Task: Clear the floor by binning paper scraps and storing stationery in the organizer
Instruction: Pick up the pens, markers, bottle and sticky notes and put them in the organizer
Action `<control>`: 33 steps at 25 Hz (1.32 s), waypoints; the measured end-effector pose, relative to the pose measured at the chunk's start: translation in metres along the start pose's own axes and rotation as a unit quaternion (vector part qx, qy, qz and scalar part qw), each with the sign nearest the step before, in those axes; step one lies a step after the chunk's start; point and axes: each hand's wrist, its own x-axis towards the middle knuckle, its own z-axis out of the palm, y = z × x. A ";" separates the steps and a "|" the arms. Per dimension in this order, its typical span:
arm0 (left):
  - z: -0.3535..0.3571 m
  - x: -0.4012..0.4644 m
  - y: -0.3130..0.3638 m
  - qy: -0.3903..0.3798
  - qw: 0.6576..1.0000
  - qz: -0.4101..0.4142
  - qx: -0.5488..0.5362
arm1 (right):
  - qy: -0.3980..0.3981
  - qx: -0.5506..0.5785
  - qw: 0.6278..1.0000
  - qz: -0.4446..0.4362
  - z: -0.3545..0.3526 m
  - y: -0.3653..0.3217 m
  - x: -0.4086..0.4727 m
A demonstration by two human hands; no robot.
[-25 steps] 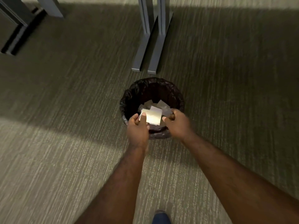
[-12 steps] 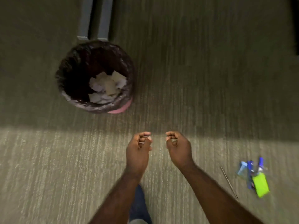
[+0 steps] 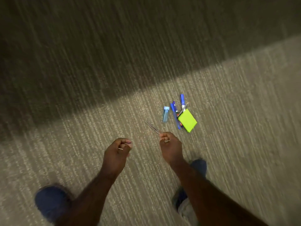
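Head view: ribbed carpet (image 3: 244, 98), upper part in shadow, lower part lit; two hands held out above it, apart from each other; left hand (image 3: 116, 152) with fingers curled in, nothing seen inside, ring on one finger; right hand (image 3: 171, 148) the same, curled and empty as far as the frame shows, ring too; thin metal rod (image 3: 152, 127) lies on the carpet, its near end passing behind the right hand's knuckles, so it looks held but probably just lies below; stationery cluster just past the rod, well apart from the hands: one green sticky-note pad (image 3: 187, 120), one small light-blue bottle (image 3: 165, 114) left of it, one blue marker (image 3: 182, 100) at the far end, two blue pens (image 3: 175, 115) side by side, maybe more under the pad; one slim silvery piece (image 3: 183, 108) crosses the pens, type unclear; pad covers the pens' near ends; two blue shoes, left shoe (image 3: 50, 203) blurred, right shoe (image 3: 198, 166) partly hidden by the right forearm; second blue-grey patch lower down by that forearm, hard to read; whole frame motion-blurred; both forearms cut off at the bottom edge.
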 end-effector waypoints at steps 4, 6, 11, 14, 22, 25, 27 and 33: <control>0.078 0.041 -0.013 -0.019 0.996 -0.008 0.081 | 0.005 0.003 0.999 0.045 -0.036 0.068 0.032; 0.107 0.063 -0.020 -0.008 0.991 -0.029 0.131 | 0.013 0.021 0.999 0.042 -0.046 0.090 0.048; 0.171 0.105 -0.023 0.019 0.946 -0.062 0.319 | 0.041 0.047 0.998 0.005 -0.059 0.117 0.101; 0.193 0.120 -0.021 0.063 0.919 -0.070 0.384 | 0.046 0.041 0.998 -0.026 -0.060 0.115 0.133; 0.209 0.115 -0.029 0.192 0.940 -0.006 0.282 | 0.050 -0.051 0.997 0.016 -0.055 0.097 0.187; 0.204 0.108 -0.027 0.194 0.965 0.039 0.170 | 0.040 -0.076 0.995 0.050 -0.046 0.089 0.191; 0.199 0.107 -0.020 0.173 0.966 0.110 0.156 | 0.044 -0.084 0.994 0.063 -0.042 0.085 0.194; 0.187 0.128 0.001 0.096 0.977 0.159 0.102 | 0.073 -0.056 0.993 0.067 -0.039 0.082 0.209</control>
